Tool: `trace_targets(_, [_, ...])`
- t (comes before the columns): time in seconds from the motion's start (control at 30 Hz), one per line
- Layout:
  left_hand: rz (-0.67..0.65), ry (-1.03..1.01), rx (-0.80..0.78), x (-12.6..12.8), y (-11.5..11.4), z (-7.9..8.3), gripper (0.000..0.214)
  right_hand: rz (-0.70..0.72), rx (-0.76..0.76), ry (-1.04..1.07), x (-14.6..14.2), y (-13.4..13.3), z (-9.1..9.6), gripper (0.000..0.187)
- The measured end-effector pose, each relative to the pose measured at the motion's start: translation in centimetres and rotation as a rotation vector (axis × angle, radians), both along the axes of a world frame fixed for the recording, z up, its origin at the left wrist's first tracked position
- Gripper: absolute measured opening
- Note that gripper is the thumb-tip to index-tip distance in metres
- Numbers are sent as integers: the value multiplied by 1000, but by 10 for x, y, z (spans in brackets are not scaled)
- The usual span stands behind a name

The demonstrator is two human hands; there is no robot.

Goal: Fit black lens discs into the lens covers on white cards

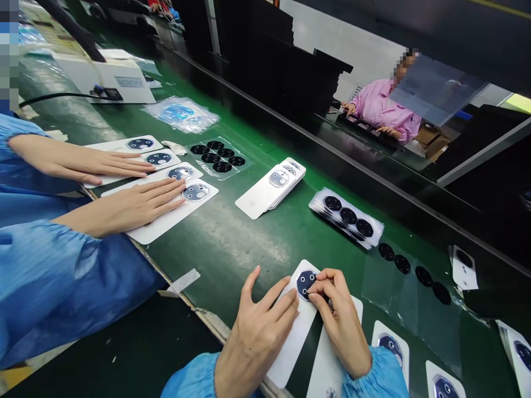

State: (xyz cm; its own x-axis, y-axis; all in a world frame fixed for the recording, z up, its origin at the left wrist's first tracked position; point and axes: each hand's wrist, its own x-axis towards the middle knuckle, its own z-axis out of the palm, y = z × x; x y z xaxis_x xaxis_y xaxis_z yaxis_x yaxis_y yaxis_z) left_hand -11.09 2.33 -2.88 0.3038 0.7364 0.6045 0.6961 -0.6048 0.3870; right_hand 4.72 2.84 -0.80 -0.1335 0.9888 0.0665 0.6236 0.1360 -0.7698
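Note:
A white, phone-shaped panel (292, 345) lies before me on the green table, with a dark rounded sticker with small ring holes (303, 282) at its upper end. My left hand (263, 326) rests its fingertips on the panel's left side, fingers stretched and thumb apart. On the other side, my right hand (338, 318) pinches at the right edge of the dark sticker with thumb and fingertips; the exact grip is partly hidden. A second white panel (326, 365) lies partly under my right hand.
At left, a co-worker's two hands (124, 204) lie flat on several white panels. A stack of white panels (267, 193) sits mid-table. Beyond my right hand are a pile of bagged black discs (347, 216), a clear sheet (390, 298) with black discs, and other panels (392, 345).

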Motion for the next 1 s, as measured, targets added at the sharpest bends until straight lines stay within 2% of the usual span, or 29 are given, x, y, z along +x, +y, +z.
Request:
trace_targets(0.13, [-7,-11,-1,0,0,-1,19,-6,51,-35,-5,0,-1,21])
trace_targets(0.27, [-18,-14,0,1,2,-2,19,56,-36,15,5,5,5,18])
trace_targets(0.43, [-13,-18,12,0,1,-3,20,-132,-24,49,23,11,8,21])
trace_targets(0.5, [-10,-19,10,0,1,-3,20,-109,-50,58,24,13,3,23])
trace_targets(0.63, [-7,-21,24,0,1,-4,20,-52,-70,48,16,19,-8,21])
trace_targets(0.73, [-13,-13,16,0,1,-4,20,-18,-44,13,9,22,-9,19])
trace_targets(1.0, [-34,-21,20,0,2,-10,20,-48,127,-153,-13,20,-5,15])
